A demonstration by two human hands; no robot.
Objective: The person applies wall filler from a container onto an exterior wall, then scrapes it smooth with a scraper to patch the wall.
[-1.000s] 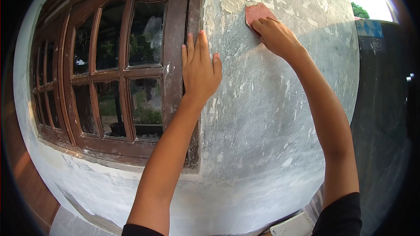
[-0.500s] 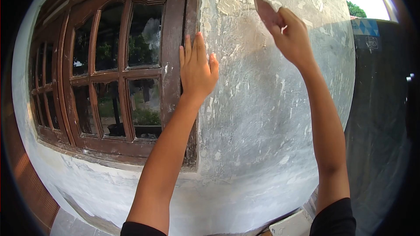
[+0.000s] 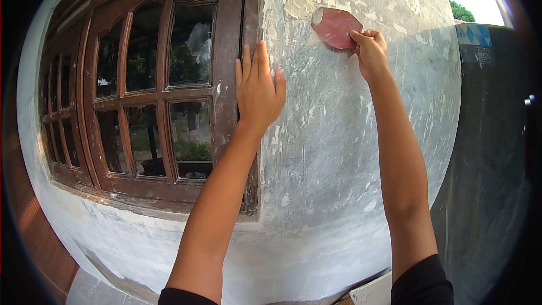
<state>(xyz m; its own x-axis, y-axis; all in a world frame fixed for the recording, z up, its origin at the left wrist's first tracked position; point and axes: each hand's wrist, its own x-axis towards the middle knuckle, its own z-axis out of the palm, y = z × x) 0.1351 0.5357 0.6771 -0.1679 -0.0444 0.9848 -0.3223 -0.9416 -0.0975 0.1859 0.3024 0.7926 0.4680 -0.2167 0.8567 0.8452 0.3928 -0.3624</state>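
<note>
My left hand point(image 3: 260, 91) lies flat with its fingers spread, against the edge of the brown window frame point(image 3: 230, 79) and the wall beside it. Higher up and to the right, my right hand point(image 3: 370, 51) pinches the right edge of a flat reddish scraper point(image 3: 337, 28). The scraper's broad face shows, and a pale patch is on its upper left corner. It is at the grey, patchy wall point(image 3: 327, 135), just right of a raised cream-coloured patch point(image 3: 299, 7).
Glass panes point(image 3: 192, 45) fill the wooden window on the left. A dark panel point(image 3: 485, 135) with a blue-and-white label point(image 3: 473, 35) stands at the right. A pale flat object point(image 3: 372, 292) lies low, near my right sleeve.
My right hand has moved left and slightly down, and the scraper has turned from nearly edge-on to showing its broad face. The left hand still rests in about the same place.
</note>
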